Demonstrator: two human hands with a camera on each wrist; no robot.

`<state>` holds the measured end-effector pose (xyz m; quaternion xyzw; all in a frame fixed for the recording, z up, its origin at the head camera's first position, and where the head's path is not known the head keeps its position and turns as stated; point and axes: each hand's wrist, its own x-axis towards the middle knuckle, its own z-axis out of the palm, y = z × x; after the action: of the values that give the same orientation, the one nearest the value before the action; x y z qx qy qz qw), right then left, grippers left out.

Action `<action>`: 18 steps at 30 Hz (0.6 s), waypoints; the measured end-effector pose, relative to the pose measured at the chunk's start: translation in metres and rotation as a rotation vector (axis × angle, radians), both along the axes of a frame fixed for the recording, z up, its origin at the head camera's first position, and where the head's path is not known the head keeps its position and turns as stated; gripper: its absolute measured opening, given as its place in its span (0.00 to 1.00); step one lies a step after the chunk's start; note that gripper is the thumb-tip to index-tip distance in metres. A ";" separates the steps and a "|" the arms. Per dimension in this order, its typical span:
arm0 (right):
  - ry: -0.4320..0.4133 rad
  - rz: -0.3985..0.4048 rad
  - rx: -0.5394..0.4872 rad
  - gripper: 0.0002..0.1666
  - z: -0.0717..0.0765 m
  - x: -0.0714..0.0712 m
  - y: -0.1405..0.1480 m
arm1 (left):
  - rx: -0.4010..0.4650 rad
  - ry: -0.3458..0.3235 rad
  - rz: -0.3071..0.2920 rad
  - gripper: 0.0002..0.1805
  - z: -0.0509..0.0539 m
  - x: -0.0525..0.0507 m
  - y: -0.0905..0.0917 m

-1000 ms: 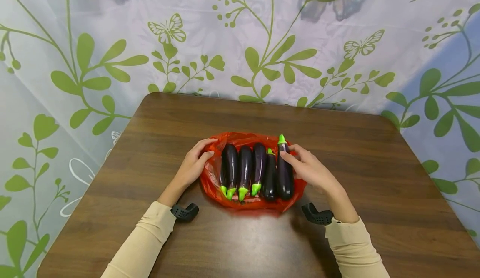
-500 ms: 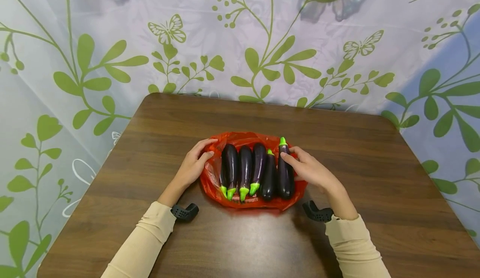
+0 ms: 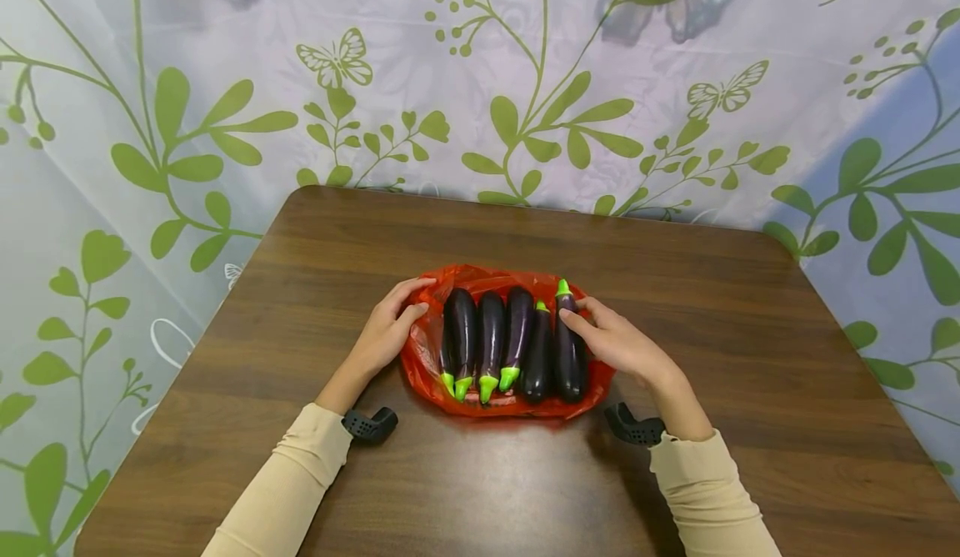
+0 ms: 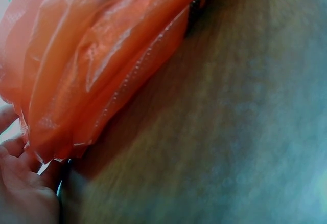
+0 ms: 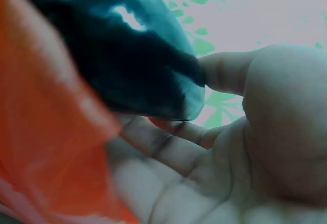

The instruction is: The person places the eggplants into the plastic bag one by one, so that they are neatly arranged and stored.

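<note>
An open red plastic bag (image 3: 427, 390) lies on the table with several glossy dark eggplants (image 3: 491, 332) side by side in it. Most have their green caps toward me; two on the right have caps pointing away. My right hand (image 3: 622, 340) holds the rightmost eggplant (image 3: 572, 365) near its cap end, thumb on top and fingers round the far side. In the right wrist view, that eggplant (image 5: 127, 55) sits between thumb and fingers, beside the red plastic. My left hand (image 3: 382, 332) holds the bag's left rim; its fingertips are partly hidden behind the plastic in the left wrist view.
A brown wooden table (image 3: 480, 490) carries the bag near its middle. Behind it hangs a pale curtain (image 3: 465, 65) with green leaves and butterflies. Black wrist mounts (image 3: 370, 426) sit at both cuffs.
My right hand and the rightmost eggplant have moved slightly toward me, lower into the bag. The neighbouring eggplant has shifted a little. My left hand has stayed in place.
</note>
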<state>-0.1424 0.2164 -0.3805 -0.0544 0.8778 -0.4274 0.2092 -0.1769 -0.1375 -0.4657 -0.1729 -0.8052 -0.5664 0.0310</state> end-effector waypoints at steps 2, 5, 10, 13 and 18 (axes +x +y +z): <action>0.050 0.009 0.109 0.37 0.004 0.000 0.000 | -0.001 0.002 0.000 0.22 0.000 0.000 0.000; 0.105 0.013 0.229 0.38 0.011 0.001 -0.001 | 0.001 0.008 0.001 0.21 0.000 -0.001 0.000; 0.140 -0.003 0.275 0.38 0.021 0.005 0.000 | 0.001 0.007 0.002 0.21 0.001 -0.001 0.000; 0.142 0.003 0.286 0.39 0.025 0.006 0.000 | 0.002 0.009 0.004 0.21 0.001 -0.001 0.000; 0.130 0.027 0.311 0.39 0.025 0.006 -0.002 | 0.002 0.014 0.000 0.21 0.000 0.000 0.000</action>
<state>-0.1363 0.2143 -0.3551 -0.0605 0.9443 -0.2790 0.1636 -0.1769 -0.1373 -0.4653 -0.1769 -0.8043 -0.5660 0.0370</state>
